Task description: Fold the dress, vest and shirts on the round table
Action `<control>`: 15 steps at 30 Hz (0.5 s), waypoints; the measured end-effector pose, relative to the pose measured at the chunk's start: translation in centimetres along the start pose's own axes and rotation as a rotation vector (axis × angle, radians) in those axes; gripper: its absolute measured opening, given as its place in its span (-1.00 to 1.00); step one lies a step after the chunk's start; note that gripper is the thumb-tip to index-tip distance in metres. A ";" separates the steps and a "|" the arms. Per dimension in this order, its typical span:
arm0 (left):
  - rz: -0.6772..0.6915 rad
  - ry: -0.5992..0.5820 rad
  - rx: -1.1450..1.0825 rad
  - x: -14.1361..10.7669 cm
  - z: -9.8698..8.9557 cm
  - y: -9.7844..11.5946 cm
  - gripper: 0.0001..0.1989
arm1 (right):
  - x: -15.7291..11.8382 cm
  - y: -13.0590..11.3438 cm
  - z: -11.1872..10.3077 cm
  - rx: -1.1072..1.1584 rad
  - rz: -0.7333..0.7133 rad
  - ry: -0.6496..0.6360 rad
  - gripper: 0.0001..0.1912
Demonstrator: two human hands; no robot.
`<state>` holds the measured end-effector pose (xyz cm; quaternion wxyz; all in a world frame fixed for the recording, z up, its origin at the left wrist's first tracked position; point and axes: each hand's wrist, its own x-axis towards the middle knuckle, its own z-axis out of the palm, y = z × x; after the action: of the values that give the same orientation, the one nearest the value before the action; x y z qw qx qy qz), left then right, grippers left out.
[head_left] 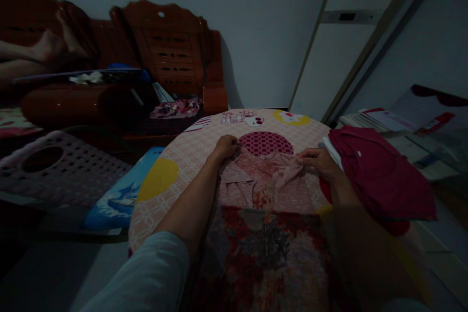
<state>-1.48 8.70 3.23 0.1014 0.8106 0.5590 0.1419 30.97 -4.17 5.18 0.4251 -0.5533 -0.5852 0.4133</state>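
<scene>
A pinkish shirt with a red and grey print point(263, 243) lies spread on the round table, its lower part nearest me. Its sleeves are folded inward over the body. At the far left corner of the shirt, my left hand point(226, 147) is closed, pinching the fabric. My right hand point(319, 162) pinches the far right corner, where the cloth is bunched. Beside my right forearm sits a stack of folded dark red clothing point(380, 170) with something white under it.
A patterned cloth point(197, 156) covers the table. Left stand a woven plastic chair point(66, 165), a blue cushion point(120, 195) and a wooden bench point(164, 53). Another person's bare feet point(51, 46) rest on the bench. Papers point(380, 119) lie at the right.
</scene>
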 end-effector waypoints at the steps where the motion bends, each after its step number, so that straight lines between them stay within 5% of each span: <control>1: 0.001 0.005 -0.002 0.0 0.1 -0.1 -0.77 | -0.1 -0.2 -0.3 -0.018 0.018 -0.030 -0.67; 5: 0.003 0.007 -0.015 0.2 0.3 -0.4 -0.76 | 0.1 0.2 -0.5 -0.205 0.068 -0.012 -0.65; 10: 0.003 0.006 -0.083 0.4 0.1 -0.7 -0.77 | 1.0 0.8 1.2 -0.600 -0.070 0.311 -0.70; 15: 0.003 0.003 -0.161 0.3 0.0 -0.8 -0.78 | 1.3 0.9 2.6 -0.652 -0.307 0.126 -0.79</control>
<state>-2.11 9.32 3.02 0.1652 0.8005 0.5448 0.1876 28.70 -2.90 3.55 0.3187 -0.5896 -0.7352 0.1015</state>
